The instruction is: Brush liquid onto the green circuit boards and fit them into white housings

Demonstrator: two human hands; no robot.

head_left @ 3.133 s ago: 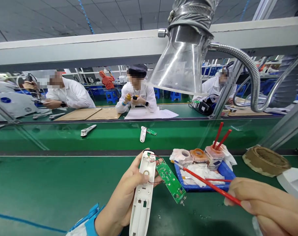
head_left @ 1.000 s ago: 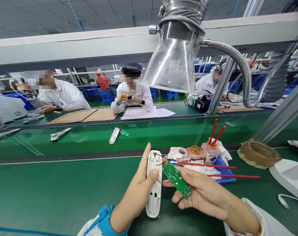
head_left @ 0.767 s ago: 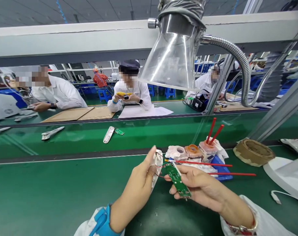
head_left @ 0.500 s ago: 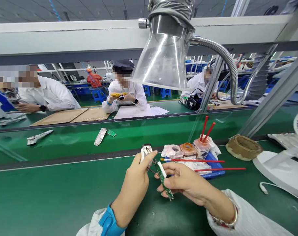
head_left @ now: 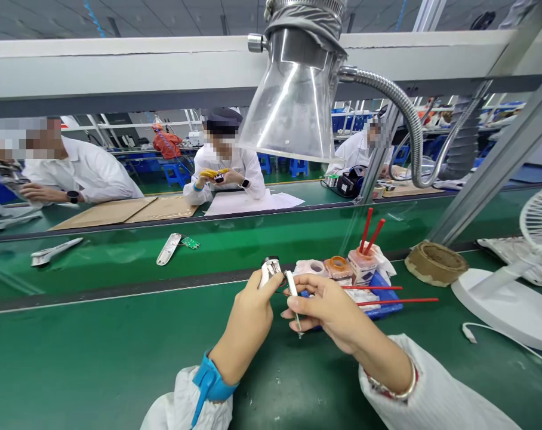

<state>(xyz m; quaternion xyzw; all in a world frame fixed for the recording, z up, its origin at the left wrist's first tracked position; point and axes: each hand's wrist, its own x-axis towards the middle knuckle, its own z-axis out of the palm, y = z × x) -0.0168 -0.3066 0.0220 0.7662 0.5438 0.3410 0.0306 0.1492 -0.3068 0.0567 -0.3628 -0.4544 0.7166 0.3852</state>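
My left hand [head_left: 249, 313] is closed around a white plastic housing [head_left: 269, 269] with a dark end, its thumb on top and most of the housing hidden in the palm. In my right hand [head_left: 331, 304], pinched between thumb and fingers, is a circuit board [head_left: 292, 285] with a white strip along it, seen nearly edge-on. The board sits just right of the housing, above the green table [head_left: 119, 352]. Dark wires show between the two parts, though their ends are hard to make out.
Behind my right hand, a blue tray [head_left: 390, 307] holds small jars [head_left: 363, 266] and red-handled brushes [head_left: 399, 300]. Further right are a tape roll [head_left: 436, 263] and a white fan [head_left: 499, 304]. A clear fume hood [head_left: 293, 113] hangs overhead. Another housing [head_left: 169, 249] lies on the conveyor [head_left: 235, 245]; co-workers sit beyond.
My right hand has turned the circuit board from its green face to nearly edge-on and raised it slightly. My left hand keeps the housing. The camera view has shifted a little.
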